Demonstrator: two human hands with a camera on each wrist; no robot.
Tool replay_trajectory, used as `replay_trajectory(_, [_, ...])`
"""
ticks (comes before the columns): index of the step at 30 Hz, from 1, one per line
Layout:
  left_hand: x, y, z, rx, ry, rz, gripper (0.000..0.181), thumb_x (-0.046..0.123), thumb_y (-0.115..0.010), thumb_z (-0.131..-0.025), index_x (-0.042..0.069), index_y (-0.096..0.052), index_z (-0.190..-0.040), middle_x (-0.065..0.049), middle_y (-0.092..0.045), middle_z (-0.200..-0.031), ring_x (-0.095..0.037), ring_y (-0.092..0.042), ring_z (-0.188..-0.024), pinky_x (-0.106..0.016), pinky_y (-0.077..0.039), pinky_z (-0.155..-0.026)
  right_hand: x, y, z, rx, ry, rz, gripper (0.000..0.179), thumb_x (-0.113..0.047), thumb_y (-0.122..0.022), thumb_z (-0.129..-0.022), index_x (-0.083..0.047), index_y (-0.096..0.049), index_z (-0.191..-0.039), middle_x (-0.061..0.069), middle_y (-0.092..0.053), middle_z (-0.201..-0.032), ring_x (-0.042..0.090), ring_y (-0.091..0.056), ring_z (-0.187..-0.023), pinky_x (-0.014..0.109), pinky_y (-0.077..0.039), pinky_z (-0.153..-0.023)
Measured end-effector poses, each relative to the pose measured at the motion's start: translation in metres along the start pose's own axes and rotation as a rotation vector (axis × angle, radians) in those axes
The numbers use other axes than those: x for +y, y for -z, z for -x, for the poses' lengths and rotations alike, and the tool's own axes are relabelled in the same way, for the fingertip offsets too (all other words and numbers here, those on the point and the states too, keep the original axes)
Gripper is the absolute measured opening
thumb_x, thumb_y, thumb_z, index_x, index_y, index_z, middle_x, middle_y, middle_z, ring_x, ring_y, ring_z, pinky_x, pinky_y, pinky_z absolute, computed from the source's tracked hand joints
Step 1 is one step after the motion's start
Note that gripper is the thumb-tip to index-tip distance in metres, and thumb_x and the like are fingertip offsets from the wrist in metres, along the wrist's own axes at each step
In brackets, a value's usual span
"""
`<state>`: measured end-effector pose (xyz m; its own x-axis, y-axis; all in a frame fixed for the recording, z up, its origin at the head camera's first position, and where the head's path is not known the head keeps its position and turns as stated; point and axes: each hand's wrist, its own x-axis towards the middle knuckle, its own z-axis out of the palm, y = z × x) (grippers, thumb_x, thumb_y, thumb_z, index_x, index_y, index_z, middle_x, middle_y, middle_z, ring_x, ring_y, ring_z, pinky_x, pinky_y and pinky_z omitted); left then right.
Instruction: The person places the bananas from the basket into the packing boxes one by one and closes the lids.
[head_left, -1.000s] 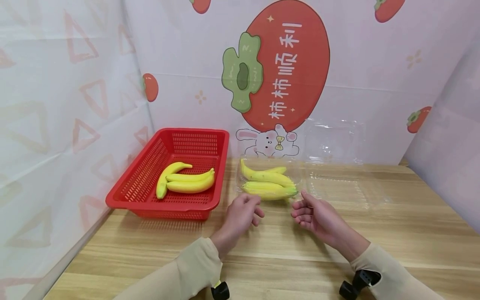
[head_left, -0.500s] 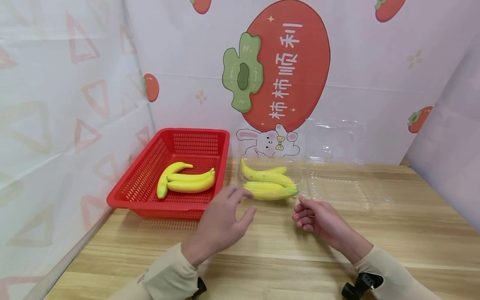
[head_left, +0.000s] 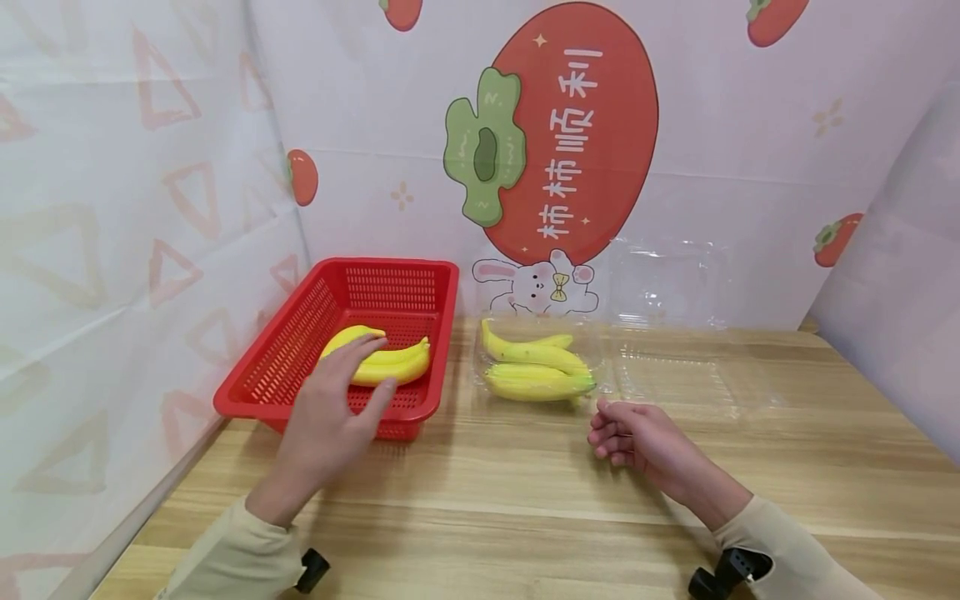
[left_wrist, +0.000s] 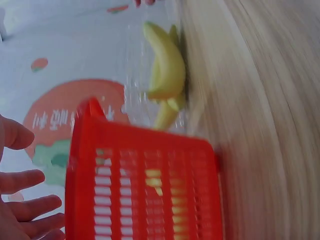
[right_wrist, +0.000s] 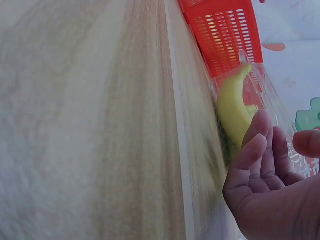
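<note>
My left hand [head_left: 326, 425] hovers above the near rim of a red plastic basket [head_left: 408, 408], fingers spread and thumb apart, holding nothing. Inside the basket lie a single yellow banana [head_left: 345, 337] and a joined pair of bananas [head_left: 397, 364], both partly hidden by that hand. Several bananas [head_left: 536, 382] rest in a clear plastic container [head_left: 480, 387] in the middle. In front of this container's right corner, my right hand [head_left: 652, 446] is held over the table with loosely curled fingers and nothing in its grasp. The right wrist view shows those fingers [right_wrist: 250, 155] near a banana [right_wrist: 232, 107].
A second clear plastic container [head_left: 675, 375] stands to the right with its lid [head_left: 667, 283] raised against the backdrop. All of it sits on a wood-grain table [head_left: 525, 517]. A printed cloth [head_left: 375, 108] encloses the back and sides.
My left hand has moved left, from the front of the banana container to above the basket's near rim, its fingers spreading. The right hand has barely shifted. The bananas stay where they were.
</note>
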<state>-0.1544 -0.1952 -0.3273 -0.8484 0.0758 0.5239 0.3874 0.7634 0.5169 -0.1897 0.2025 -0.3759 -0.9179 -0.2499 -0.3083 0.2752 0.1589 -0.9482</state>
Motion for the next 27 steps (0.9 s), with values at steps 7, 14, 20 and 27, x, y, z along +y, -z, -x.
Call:
replay_trajectory(7, [-0.035,0.018,-0.002,0.126,0.015,-0.089,0.054,0.021,-0.073,-0.097,0.005,-0.061,-0.147,-0.024,-0.059,-0.152,-0.048,-0.054,-0.140,-0.072,-0.042,-0.113,-0.001,0.000,0.001,-0.009,0.005,0.007,0.037,-0.035,-0.051,-0.112,0.000,-0.064,-0.113,-0.003,-0.074,-0.091,0.010,-0.069,-0.080,0.024,-0.055,-0.071])
replay_trajectory(14, [-0.076,0.035,-0.002,0.205,0.147,-0.169,0.052,0.025,-0.068,-0.099,0.005,-0.061,-0.146,-0.027,-0.062,-0.147,-0.052,-0.054,-0.134,-0.073,-0.035,-0.110,-0.001,0.000,0.001,-0.012,0.008,0.019,0.036,-0.034,-0.051,-0.112,-0.001,-0.064,-0.112,-0.003,-0.073,-0.091,0.010,-0.069,-0.081,0.024,-0.054,-0.071])
replay_trajectory(20, [-0.095,0.049,0.001,0.143,0.361,-0.153,0.059,0.032,-0.058,-0.105,0.001,-0.051,-0.155,-0.032,-0.055,-0.151,-0.054,-0.050,-0.134,-0.073,-0.039,-0.110,0.000,0.001,0.002,-0.010,0.024,0.032,0.037,-0.034,-0.052,-0.112,0.001,-0.064,-0.116,-0.003,-0.074,-0.093,0.010,-0.070,-0.082,0.024,-0.055,-0.072])
replay_trajectory(27, [-0.100,0.053,0.003,0.087,0.521,-0.082,0.068,0.042,-0.054,-0.107,0.004,-0.042,-0.162,-0.031,-0.051,-0.155,-0.051,-0.052,-0.135,-0.070,-0.046,-0.110,-0.007,-0.001,0.005,-0.008,0.126,0.068,0.043,-0.030,-0.052,-0.112,0.008,-0.063,-0.131,-0.003,-0.078,-0.102,0.011,-0.072,-0.088,0.025,-0.057,-0.073])
